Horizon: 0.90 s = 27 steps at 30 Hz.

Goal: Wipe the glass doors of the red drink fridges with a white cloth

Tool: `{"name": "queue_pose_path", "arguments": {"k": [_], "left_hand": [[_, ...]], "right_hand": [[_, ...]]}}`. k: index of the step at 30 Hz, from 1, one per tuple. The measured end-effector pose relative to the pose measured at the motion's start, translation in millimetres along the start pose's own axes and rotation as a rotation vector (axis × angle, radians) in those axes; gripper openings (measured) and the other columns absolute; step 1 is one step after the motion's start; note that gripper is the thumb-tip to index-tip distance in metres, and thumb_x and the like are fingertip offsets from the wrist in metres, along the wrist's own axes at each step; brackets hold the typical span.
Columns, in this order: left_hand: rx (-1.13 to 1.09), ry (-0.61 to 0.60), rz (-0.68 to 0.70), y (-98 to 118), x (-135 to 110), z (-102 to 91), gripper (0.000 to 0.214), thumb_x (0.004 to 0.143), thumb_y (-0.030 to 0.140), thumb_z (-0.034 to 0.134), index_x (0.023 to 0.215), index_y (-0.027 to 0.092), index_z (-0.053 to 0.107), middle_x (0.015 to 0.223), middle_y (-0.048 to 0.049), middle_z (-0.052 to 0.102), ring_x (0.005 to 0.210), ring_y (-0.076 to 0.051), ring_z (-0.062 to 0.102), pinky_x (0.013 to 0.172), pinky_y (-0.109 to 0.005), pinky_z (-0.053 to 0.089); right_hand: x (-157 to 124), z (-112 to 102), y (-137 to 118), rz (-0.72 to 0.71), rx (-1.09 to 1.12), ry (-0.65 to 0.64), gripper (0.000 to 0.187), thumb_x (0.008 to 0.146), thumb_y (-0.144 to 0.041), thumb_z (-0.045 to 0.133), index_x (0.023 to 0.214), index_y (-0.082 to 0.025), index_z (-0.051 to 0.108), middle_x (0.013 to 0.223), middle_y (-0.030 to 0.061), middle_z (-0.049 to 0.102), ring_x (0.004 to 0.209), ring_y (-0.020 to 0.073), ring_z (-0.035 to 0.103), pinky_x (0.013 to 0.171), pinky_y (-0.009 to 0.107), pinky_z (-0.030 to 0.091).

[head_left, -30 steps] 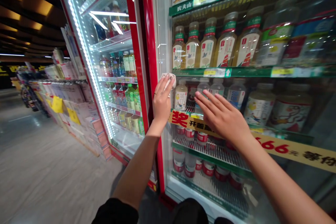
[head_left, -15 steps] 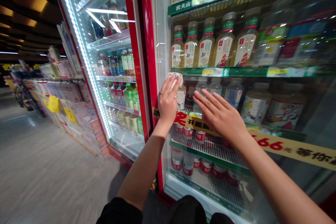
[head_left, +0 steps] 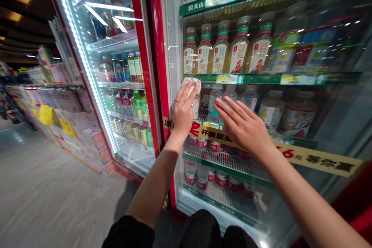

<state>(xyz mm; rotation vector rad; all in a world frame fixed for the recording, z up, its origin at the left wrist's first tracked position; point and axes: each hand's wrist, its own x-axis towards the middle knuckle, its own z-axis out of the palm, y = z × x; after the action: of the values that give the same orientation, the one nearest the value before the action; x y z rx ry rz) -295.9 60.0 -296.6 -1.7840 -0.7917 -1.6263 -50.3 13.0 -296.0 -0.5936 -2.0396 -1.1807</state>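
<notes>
White and crumpled, one cloth [head_left: 196, 83] lies against the glass door [head_left: 343, 120] of a drinks cooler, near its red frame [head_left: 163, 81] on the left. The left hand [head_left: 184, 110] covers part of it; that grip holds the cloth beneath extended fingers, presumably because they keep soft material flatter than a fist would. The right hand [head_left: 244, 126] is a wide grip with nothing visible in it, fingers pointing left; perhaps it gives balance, though I cannot tell whether the palm touches the glass.

Two hands show, with one ring [head_left: 176, 101] on the left. Behind the door, five slim bottles [head_left: 220, 52] with green neck bands stand upright on one shelf [head_left: 261, 79], and at least two larger bottles [head_left: 286, 42] stand to their right; labels face outward, likely so they can be read through the glass. Two yellow price tags [head_left: 223, 79] mark that shelf's edge. One yellow strip [head_left: 328, 162] crosses the door, passing behind both arms.
</notes>
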Motion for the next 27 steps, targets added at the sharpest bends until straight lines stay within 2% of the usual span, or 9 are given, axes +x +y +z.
{"name": "queue_pose_path", "arguments": {"k": [3,5,8,11,15,18,23,27], "left_hand": [[-0.001,0.069,-0.062,1.0,-6.4,3.0,0.082,0.101,-0.003,0.034,0.166,0.046,0.043,0.169,0.0055,0.055,0.165,-0.022,0.041,0.139,-0.055,0.036],[0.009,0.101,-0.081,10.8,-16.6,8.3,0.083,0.101,-0.003,0.034,0.167,0.047,0.041,0.168,0.0044,0.057,0.164,-0.022,0.043,0.139,-0.056,0.038],[0.015,0.106,-0.034,28.9,-22.4,17.3,0.079,0.104,-0.001,0.033,0.169,0.044,0.040,0.166,0.0009,0.059,0.163,-0.020,0.044,0.137,-0.052,0.042],[0.033,0.061,0.060,33.9,-9.9,21.7,0.073,0.107,0.001,0.031,0.169,0.039,0.041,0.164,-0.0008,0.061,0.163,-0.019,0.044,0.136,-0.049,0.044],[0.081,0.037,0.087,19.5,4.5,19.3,0.073,0.106,0.001,0.031,0.169,0.037,0.041,0.168,-0.0001,0.057,0.165,-0.020,0.041,0.137,-0.050,0.040],[0.105,0.071,0.040,15.4,-6.8,18.2,0.080,0.103,-0.002,0.033,0.171,0.040,0.035,0.172,0.0015,0.052,0.165,-0.020,0.040,0.139,-0.051,0.038],[0.169,0.113,0.031,34.8,-29.5,25.7,0.080,0.103,-0.002,0.034,0.173,0.037,0.033,0.168,-0.0024,0.056,0.164,-0.020,0.043,0.135,-0.050,0.045],[0.238,-0.003,0.125,40.8,-13.7,27.8,0.076,0.105,0.001,0.036,0.174,0.032,0.030,0.167,-0.0044,0.057,0.165,-0.020,0.040,0.137,-0.047,0.042]], "right_hand": [[-14.5,-13.4,9.4,0.032,-0.060,-0.003,0.085,0.105,-0.013,0.055,0.177,-0.021,0.010,0.173,0.0069,0.046,0.160,0.0252,0.048,0.133,0.045,0.043],[-23.7,-17.6,15.3,0.054,-0.077,-0.010,0.086,0.104,-0.012,0.056,0.177,-0.021,0.010,0.172,0.0073,0.046,0.160,0.0263,0.049,0.132,0.047,0.044],[-31.9,-17.1,20.3,0.069,-0.082,-0.024,0.087,0.104,-0.013,0.055,0.177,-0.021,0.009,0.172,0.0081,0.046,0.159,0.0272,0.050,0.131,0.048,0.045],[-33.8,-13.9,20.7,0.081,-0.074,-0.032,0.085,0.106,-0.014,0.055,0.177,-0.021,0.010,0.173,0.0084,0.045,0.158,0.0278,0.051,0.130,0.048,0.046],[-33.7,-12.1,19.0,0.089,-0.055,-0.023,0.086,0.105,-0.014,0.056,0.177,-0.022,0.010,0.173,0.0073,0.044,0.159,0.0274,0.050,0.131,0.048,0.045],[-33.9,-12.0,18.0,0.089,-0.071,-0.013,0.087,0.104,-0.014,0.056,0.177,-0.021,0.010,0.173,0.0065,0.044,0.159,0.0268,0.051,0.130,0.047,0.046],[-34.0,-10.7,16.5,0.092,-0.092,-0.009,0.088,0.104,-0.014,0.056,0.177,-0.020,0.009,0.173,0.0064,0.043,0.159,0.0263,0.050,0.131,0.046,0.045],[-34.8,-10.0,16.8,0.095,-0.101,-0.011,0.090,0.103,-0.012,0.057,0.177,-0.019,0.008,0.173,0.0066,0.043,0.160,0.0270,0.049,0.131,0.046,0.045]]}}
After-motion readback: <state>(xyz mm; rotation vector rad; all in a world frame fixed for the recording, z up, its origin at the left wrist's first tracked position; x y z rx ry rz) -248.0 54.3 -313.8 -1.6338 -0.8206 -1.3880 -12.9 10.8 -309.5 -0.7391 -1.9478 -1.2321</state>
